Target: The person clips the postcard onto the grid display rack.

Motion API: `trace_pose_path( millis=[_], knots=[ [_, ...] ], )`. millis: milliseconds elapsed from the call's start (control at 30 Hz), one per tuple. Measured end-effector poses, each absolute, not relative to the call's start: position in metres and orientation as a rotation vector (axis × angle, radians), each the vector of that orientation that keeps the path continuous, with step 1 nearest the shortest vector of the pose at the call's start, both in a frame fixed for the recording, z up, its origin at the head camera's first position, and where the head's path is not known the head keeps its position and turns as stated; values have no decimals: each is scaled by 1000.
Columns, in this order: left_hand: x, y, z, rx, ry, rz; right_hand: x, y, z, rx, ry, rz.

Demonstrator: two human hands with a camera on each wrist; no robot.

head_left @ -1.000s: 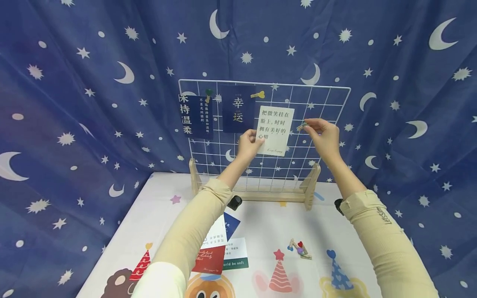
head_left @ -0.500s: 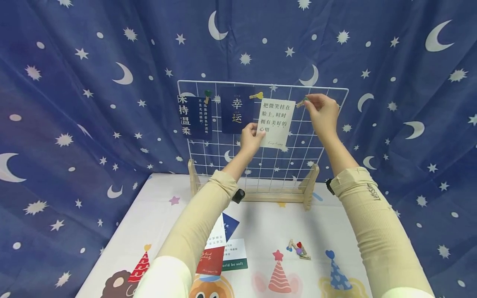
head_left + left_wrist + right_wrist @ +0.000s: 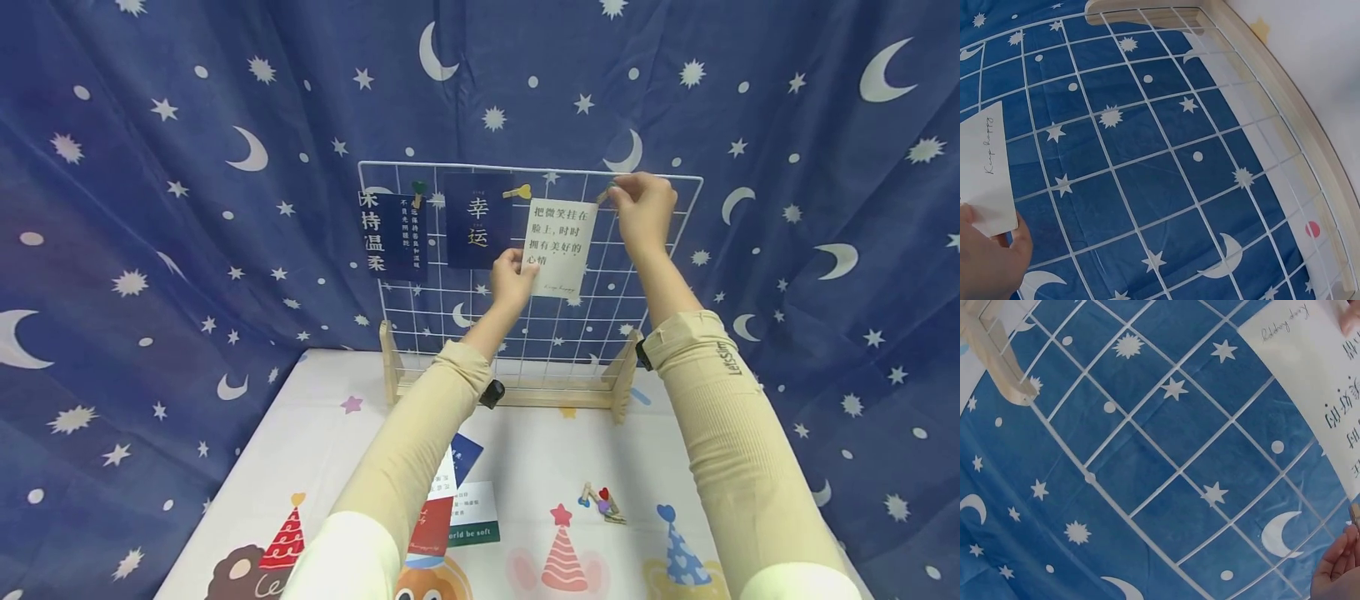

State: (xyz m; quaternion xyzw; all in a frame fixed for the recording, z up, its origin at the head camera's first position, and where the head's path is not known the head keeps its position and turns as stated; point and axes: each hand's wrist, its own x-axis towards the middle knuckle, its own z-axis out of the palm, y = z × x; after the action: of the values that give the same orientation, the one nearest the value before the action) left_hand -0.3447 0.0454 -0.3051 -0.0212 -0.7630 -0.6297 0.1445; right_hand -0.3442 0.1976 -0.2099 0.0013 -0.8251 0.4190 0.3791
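My left hand (image 3: 513, 279) pinches the lower left edge of a white card (image 3: 561, 247) printed with dark characters, held up against the white wire grid (image 3: 543, 332). Between thumb and fingers of my right hand (image 3: 647, 212) is a small wooden clothespin (image 3: 604, 195), its tip right at the card's upper right corner. In the left wrist view the card (image 3: 985, 169) shows its "Keep happy" end, with the left thumb on it. The right wrist view has the clothespin (image 3: 1354, 511) at the card's corner, partly cut off by the frame edge.
Two dark blue cards hang left on the grid, beside a green clothespin (image 3: 418, 193) and a yellow clothespin (image 3: 517, 192). A wooden base (image 3: 517, 395) bears the grid. Several cards, including a red card (image 3: 431, 527), and a small pile of clothespins (image 3: 602, 504) lie on the table.
The left hand has raised the white card and shifted it slightly right. My right hand has gone up with the clothespin, bringing it to the card's top right corner.
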Motion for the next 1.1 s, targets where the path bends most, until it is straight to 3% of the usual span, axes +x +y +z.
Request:
trace_pose_path(
  millis=[500, 1100],
  knots=[
    [-340, 56, -305, 180, -2080, -1819, -347, 196, -206, 19, -2269, 1171],
    [-332, 57, -317, 286, -2045, -1800, -346, 190, -203, 54, -2349, 1136]
  ],
)
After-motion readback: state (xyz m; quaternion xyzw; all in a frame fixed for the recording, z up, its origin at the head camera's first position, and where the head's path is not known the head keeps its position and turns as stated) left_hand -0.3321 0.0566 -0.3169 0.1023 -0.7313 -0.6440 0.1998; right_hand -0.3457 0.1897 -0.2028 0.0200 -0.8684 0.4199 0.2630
